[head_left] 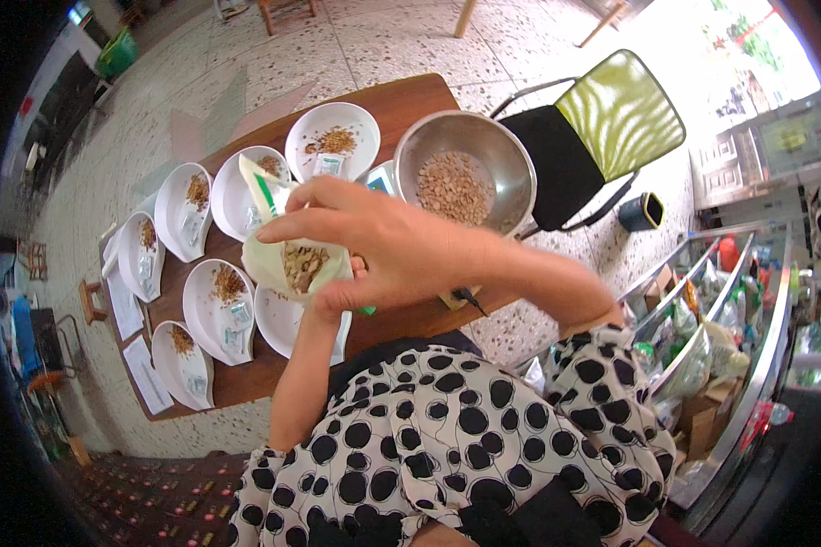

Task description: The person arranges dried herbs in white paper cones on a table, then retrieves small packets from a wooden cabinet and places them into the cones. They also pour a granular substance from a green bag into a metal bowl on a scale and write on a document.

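Note:
Above the table, an open pale pouch (266, 264) with a green-striped flap holds greyish-brown dried slices (306, 264). My left hand (336, 296) grips the pouch low on its near side, its fingers largely hidden. Across the top reaches my right hand (365, 223), fingers bent over the pouch's mouth and at its flap; the exact finger contact is partly covered. Beyond my right wrist sits a steel bowl (511, 150) of flat, pale dried slices (452, 187). Under and beside the pouch stand white scoop-shaped trays (365, 128), several with brown bits and a small white packet.
The brown wooden table (424, 91) also bears printed paper sheets (146, 376) at its left end. A device with a small screen (380, 178) is half hidden behind my right hand. A green-backed chair (620, 114) stands at the right, above a metal-framed bin (748, 365) of packages.

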`<control>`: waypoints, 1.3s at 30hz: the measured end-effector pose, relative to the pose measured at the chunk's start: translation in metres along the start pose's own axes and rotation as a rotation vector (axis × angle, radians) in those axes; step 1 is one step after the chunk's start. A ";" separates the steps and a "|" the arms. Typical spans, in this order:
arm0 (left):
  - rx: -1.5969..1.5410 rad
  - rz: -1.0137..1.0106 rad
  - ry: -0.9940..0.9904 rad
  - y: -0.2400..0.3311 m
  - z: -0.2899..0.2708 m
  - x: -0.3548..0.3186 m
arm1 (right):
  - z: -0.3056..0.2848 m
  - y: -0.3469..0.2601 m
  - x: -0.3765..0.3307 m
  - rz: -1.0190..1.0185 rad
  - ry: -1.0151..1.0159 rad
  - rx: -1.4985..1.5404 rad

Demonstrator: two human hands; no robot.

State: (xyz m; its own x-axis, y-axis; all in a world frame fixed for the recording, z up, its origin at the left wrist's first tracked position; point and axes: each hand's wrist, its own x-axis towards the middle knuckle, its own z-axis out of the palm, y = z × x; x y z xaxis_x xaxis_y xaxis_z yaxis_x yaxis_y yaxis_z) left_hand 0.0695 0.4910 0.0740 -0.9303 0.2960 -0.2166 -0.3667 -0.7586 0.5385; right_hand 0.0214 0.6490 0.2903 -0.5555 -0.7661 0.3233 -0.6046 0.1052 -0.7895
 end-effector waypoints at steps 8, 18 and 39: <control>-0.158 0.089 0.096 0.007 -0.052 -0.076 | 0.119 0.021 -0.010 0.000 0.212 0.166; -0.431 0.495 0.251 0.056 -0.100 -0.225 | 0.275 -0.031 0.047 0.098 -0.020 0.438; -0.839 0.964 -0.027 0.166 -0.292 -0.508 | 0.606 0.022 0.326 -0.164 -0.509 -0.241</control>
State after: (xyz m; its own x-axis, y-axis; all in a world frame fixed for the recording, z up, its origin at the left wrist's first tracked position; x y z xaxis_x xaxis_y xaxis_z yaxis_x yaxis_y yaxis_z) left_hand 0.4821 0.0452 0.0360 -0.8205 -0.5717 -0.0046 0.5596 -0.8014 -0.2110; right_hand 0.1728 0.0175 0.0619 -0.1361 -0.9863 0.0931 -0.8051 0.0553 -0.5906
